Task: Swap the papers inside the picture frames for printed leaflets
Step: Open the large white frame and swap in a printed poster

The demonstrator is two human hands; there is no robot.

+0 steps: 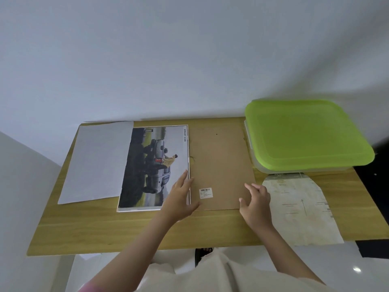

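Resting with straight fingers on the seam between the leaflet (155, 165) in the white picture frame (139, 210) and the brown backing board (221, 165), the left hand (181, 197) lies open; the right hand (255, 204), fingers loosely spread, touches the board's right edge on the worktop (126, 228), beside a blank white sheet (94, 161).

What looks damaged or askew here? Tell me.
The brown backing board has a small torn notch on its left edge. The pale printed sheet at the right juts past the table's front edge, crumpled-looking.
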